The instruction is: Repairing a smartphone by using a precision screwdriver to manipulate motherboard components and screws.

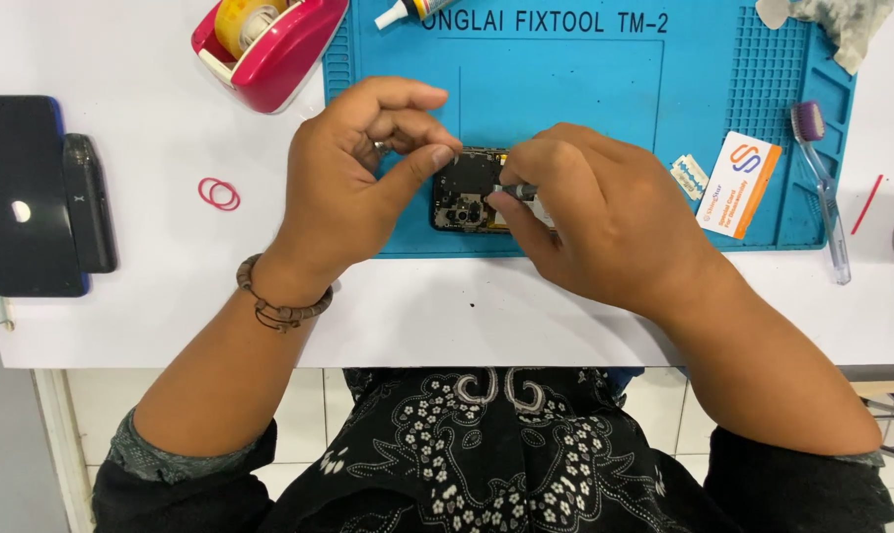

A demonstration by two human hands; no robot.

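An opened phone (467, 190) with its dark inner board showing lies on a blue repair mat (565, 89). My left hand (353, 173) grips the phone's upper left edge between thumb and fingers. My right hand (590, 212) holds a thin dark tool (516, 190), its tip pointing left onto the phone's board. Both hands cover most of the phone.
A pink tape dispenser (269, 39) and a glue bottle (408, 10) sit at the back. A black phone (23, 192) with a small dark device (90, 202), and red rubber bands (219, 193) lie left. A razor blade (690, 176), card (738, 183), toothbrush (822, 183) lie right.
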